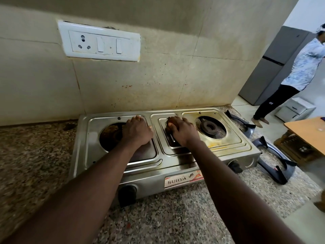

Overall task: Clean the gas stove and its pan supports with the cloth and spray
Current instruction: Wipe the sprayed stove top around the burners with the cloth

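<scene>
A steel two-burner gas stove (pixel 175 166) sits on the speckled stone counter (pixel 35 155) against the wall. My left hand (pixel 138 132) lies palm down on the left plate, beside the grimy left burner opening (pixel 110 134), fingers reaching the plate's far edge. My right hand (pixel 181 131) rests in the middle recessed panel with fingers curled; what is under it is hidden. The right burner (pixel 210 128) is bare, with yellow stains near it. Two dark pan supports (pixel 274 164) (pixel 241 122) lie on the counter to the right of the stove. No cloth or spray is in view.
Two black knobs (pixel 127 192) (pixel 234 166) face me on the stove front. A white switchboard (pixel 100 42) is on the stained wall. At the right stand a person (pixel 302 67), a grey fridge (pixel 274 64) and a wooden table (pixel 307 132).
</scene>
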